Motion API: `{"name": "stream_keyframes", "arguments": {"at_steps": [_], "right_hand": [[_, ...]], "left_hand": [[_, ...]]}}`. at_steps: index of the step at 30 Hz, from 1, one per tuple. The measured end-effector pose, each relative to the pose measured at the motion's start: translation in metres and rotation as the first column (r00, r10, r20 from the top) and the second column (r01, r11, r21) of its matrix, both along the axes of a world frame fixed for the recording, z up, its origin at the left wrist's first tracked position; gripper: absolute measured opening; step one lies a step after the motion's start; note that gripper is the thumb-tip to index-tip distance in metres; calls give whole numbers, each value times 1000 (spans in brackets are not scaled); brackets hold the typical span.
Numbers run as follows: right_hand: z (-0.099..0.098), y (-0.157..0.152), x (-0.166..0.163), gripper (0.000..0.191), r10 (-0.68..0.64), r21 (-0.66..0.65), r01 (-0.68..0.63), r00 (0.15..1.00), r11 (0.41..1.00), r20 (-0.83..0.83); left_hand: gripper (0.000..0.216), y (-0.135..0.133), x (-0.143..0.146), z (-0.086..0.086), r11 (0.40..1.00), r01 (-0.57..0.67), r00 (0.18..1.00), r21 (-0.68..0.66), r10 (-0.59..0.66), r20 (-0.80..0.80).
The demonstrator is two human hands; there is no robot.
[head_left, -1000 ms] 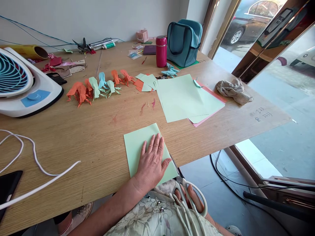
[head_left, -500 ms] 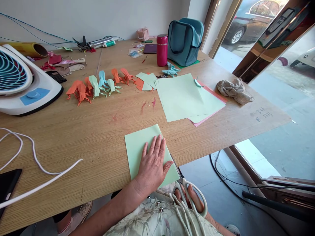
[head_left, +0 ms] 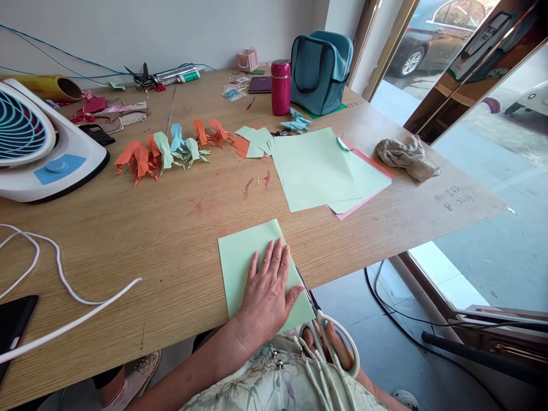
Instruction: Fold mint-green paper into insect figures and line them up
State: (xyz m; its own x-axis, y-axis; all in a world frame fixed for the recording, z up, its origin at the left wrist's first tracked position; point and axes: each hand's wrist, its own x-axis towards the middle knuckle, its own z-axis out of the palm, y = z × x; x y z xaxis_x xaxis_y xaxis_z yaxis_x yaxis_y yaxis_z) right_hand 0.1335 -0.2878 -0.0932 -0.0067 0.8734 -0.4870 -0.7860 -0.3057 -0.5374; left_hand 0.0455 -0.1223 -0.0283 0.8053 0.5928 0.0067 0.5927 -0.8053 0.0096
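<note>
A folded sheet of pale green paper lies at the table's front edge, one corner reaching past it. My left hand rests flat on the paper, fingers stretched out. Low on the right, my right hand grips the white-handled scissors, fingers through the loops. The blades run along the paper's right side and are mostly hidden under it, so how far they are apart does not show. Farther back lies a stack of larger green sheets with pink and orange ones beneath.
Folded paper figures in orange, green and blue stand at the left middle. A fan, a white cable and a dark tablet-like device are at the left. A magenta flask, teal bag and crumpled cloth stand farther back.
The green paper and my left hand have shifted very slightly toward me and to the right. My right hand with the scissors looks almost unmoved.
</note>
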Motion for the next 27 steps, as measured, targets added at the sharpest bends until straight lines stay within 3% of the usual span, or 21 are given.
{"name": "stream_keyframes", "arguments": {"at_steps": [7,12,19,27], "right_hand": [[-10,5,2,66,26,90,-25,1000,996,-3],[-3,1,1,64,17,59,-18,1000,998,27],[-16,1,-3,66,-18,93,15,999,996,38],[-19,-2,-1,67,5,28,-6,999,1000,54]], "left_hand": [[71,0,0,1,1000,4,1000,-3,-4,-4],[72,-4,-1,1,1000,7,1000,2,-7,11],[72,-5,-1,0,1000,12,1000,6,-12,11],[69,1,-5,8,997,46,996,-54,-42,75]]}}
